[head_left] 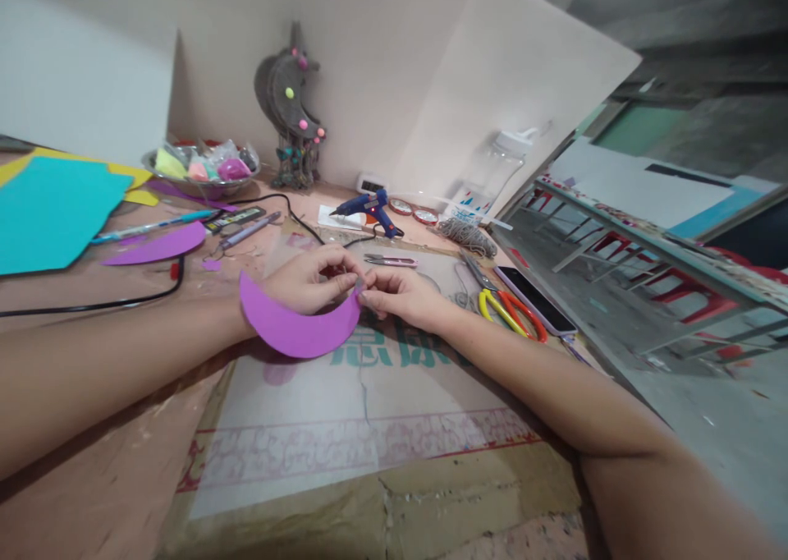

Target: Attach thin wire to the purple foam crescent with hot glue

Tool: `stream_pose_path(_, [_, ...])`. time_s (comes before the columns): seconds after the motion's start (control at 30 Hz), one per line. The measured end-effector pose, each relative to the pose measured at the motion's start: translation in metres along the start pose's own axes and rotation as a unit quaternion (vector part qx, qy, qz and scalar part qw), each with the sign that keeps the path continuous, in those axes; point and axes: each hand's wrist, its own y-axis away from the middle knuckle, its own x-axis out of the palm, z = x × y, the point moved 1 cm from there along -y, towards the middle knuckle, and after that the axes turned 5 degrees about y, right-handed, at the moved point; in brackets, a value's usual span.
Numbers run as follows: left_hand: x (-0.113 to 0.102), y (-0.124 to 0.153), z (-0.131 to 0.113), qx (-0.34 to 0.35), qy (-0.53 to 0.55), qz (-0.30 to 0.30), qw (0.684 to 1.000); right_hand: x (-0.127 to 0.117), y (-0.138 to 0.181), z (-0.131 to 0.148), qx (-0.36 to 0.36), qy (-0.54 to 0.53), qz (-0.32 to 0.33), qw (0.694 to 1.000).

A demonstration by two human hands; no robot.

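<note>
A purple paper crescent (301,330) hangs over the board with its curve downward. At its right tip my left hand (311,277) and my right hand (400,296) meet, fingertips pinched together. A small grey bit, seemingly yarn, shows between the fingers at that tip; how it is attached is hidden. Below the hands a thin grey strand (364,396) trails over the printed sheet (295,445). Just beyond the fingers lie small thread snips (391,261). To the right are scissors (508,309) with yellow and orange handles.
Behind stand a blue glue gun (369,208), a grey yarn-wrapped moon ornament (292,104), a bowl (206,184) of coloured clay packets and a clear bottle (498,170). Grey yarn (468,236) and a phone (537,299) lie right. Turquoise sheet (55,211), purple scrap (157,246) and black cable (92,304) lie left.
</note>
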Motion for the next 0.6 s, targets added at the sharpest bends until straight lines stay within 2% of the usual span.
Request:
stream_pose_path(0.17, [0.0,-0.001,-0.001,-0.078,0.057,0.006,0.995,-0.002,0.0,0.001,-0.034,-0.034,-0.047,0.998])
stream_pose_path(0.37, [-0.002,-0.001,-0.008,-0.083,0.044,0.07,0.993,0.0,0.001,-0.001,-0.022,-0.02,-0.101,0.994])
stream_pose_path(0.5, [0.0,0.0,-0.004,-0.106,0.034,0.08,0.99,-0.003,0.001,0.003,-0.016,0.029,-0.107,0.994])
stream_pose_path(0.6, [0.001,0.001,-0.004,-0.106,0.044,0.082,0.99,-0.021,0.001,0.014,-0.05,0.138,-0.171,0.974])
